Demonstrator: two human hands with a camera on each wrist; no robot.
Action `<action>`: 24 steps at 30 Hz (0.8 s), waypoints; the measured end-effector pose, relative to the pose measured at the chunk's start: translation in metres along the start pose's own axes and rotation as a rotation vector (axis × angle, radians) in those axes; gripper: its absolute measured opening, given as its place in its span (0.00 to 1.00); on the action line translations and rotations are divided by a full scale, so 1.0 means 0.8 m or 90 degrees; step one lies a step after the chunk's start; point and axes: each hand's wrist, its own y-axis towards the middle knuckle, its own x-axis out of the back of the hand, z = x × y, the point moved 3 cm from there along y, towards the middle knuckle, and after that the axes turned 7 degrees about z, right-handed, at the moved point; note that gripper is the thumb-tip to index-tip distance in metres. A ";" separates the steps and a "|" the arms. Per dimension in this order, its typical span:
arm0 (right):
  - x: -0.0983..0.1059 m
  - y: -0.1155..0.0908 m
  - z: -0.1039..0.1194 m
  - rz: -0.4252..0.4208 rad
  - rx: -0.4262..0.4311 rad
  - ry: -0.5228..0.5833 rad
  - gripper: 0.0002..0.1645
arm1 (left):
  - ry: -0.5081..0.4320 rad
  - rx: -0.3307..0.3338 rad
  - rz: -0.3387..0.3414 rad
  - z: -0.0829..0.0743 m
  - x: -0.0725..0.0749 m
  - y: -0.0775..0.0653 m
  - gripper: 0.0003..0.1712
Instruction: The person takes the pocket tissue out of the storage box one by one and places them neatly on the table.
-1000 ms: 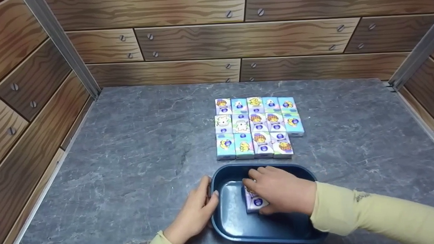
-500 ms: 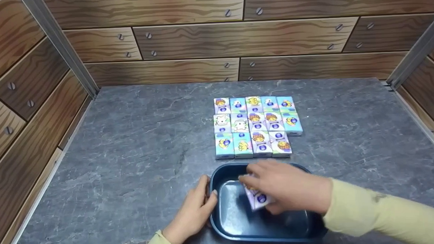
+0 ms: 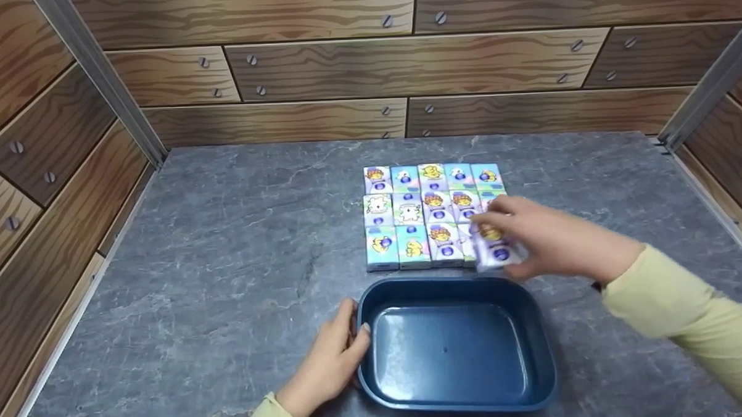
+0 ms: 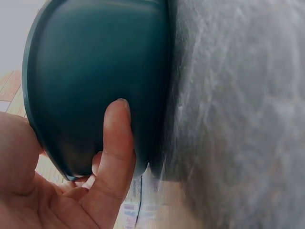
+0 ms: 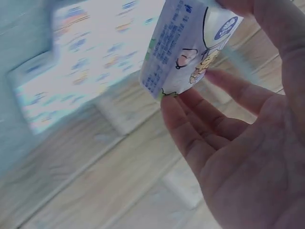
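Note:
My right hand point(image 3: 548, 239) pinches a pocket tissue pack point(image 3: 494, 247) with a purple-and-white cartoon print, thumb on one end and fingertips on the other. In the head view this pack overlaps the right end of the front row of packs; in the right wrist view the held tissue pack point(image 5: 188, 50) shows blue lettering along its side. Several similar tissue packs point(image 3: 412, 247) lie in three tight rows on the table. My left hand point(image 3: 330, 361) grips the left side of a dark blue plastic tub point(image 3: 455, 409), thumb at the rim. In the left wrist view a finger presses the tub's outer wall point(image 4: 95, 71).
The tub stands at the near edge of the view, just in front of the packs, with nothing inside it. Grey marbled tabletop point(image 3: 237, 256) spreads around them. Wood-patterned panels point(image 3: 317, 68) wall the back and both sides, with metal posts point(image 3: 104, 76) at the corners.
My right hand has lifted the tissue pack out of the tub and carried it forward and right, over the laid-out packs. My left hand stays on the tub.

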 end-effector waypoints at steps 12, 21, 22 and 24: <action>-0.075 -0.005 -0.093 0.057 -0.091 0.055 0.43 | -0.017 0.009 0.012 0.000 0.000 -0.001 0.06; -0.096 0.000 -0.100 0.041 -0.068 0.052 0.35 | 0.006 -0.002 0.000 0.000 0.000 -0.001 0.05; -0.097 0.001 -0.101 0.039 -0.071 0.056 0.35 | 0.004 -0.003 0.001 -0.001 0.000 -0.001 0.05; -0.099 0.003 -0.102 0.034 -0.075 0.066 0.36 | 0.002 -0.002 0.001 -0.001 0.000 -0.001 0.06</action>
